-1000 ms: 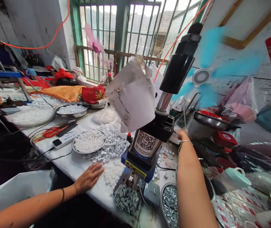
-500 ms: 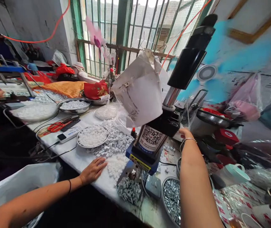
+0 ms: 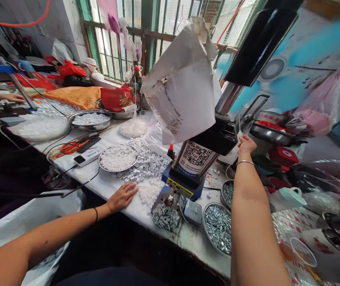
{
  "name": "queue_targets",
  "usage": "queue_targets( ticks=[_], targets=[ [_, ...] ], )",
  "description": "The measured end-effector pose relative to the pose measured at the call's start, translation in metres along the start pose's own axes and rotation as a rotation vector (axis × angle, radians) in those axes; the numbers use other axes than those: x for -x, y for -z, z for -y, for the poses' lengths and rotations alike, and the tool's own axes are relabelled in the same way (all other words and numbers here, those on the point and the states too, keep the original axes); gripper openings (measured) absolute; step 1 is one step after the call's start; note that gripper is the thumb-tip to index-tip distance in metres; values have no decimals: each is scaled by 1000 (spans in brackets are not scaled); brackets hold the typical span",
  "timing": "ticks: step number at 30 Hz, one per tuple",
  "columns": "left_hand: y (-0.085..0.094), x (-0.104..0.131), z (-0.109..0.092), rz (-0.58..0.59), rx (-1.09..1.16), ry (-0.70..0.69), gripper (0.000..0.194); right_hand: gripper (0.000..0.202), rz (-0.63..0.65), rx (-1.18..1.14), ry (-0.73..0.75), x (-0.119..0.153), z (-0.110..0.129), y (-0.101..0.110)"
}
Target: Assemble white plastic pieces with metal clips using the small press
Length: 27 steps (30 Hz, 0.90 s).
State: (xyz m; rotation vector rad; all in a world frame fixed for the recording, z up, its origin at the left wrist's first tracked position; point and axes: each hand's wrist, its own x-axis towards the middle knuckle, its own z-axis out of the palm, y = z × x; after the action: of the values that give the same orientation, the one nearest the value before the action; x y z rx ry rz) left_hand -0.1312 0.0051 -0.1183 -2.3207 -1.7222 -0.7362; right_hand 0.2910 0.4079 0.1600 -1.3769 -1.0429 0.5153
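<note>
White pieces [image 3: 149, 191] lie beside our left hand [image 3: 122, 197], presumably for easy reach; its grip is open, nothing visibly held. For our right hand [image 3: 247, 145], we cannot determine grip.

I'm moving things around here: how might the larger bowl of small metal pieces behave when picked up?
The bowl looks like rigid metal, so it should barely flex. Filled with metal pieces, it is probably heavy for its size. Loose pieces may spill if it tilts.
</note>
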Motion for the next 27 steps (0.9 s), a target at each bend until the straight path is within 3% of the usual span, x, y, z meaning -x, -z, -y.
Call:
queue_targets(
  ticks=[4, 8, 12, 14, 18, 23, 27],
  targets=[
    [0, 0, -1, -16, -8, -9, 36, 27, -23, 332, -52, -4, -7, 11],
    [-3, 1, 0, -30, -19, -15, 36, 35, 31, 588, 21, -2, -11, 18],
    [-5, 1, 0, -30, -47, -17, 36, 51, 150, 743, 136, 3, -12, 11],
    [-3, 0, 0, -27, -54, -14, 36, 49, 200, 793, 173, 6, -10, 4],
    [0, -1, -2, -35, -68, -19, 36, 32, 199, 832, 205, 13, -9, -10],
    [-1, -1, -2, -30, -96, -25, 36, 21, 69, 725, 180, 28, -8, -15],
    [-6, 1, 2, -30, -72, -9, 37, 28, -102, 511, 159, 32, 22, -4]
  ],
)
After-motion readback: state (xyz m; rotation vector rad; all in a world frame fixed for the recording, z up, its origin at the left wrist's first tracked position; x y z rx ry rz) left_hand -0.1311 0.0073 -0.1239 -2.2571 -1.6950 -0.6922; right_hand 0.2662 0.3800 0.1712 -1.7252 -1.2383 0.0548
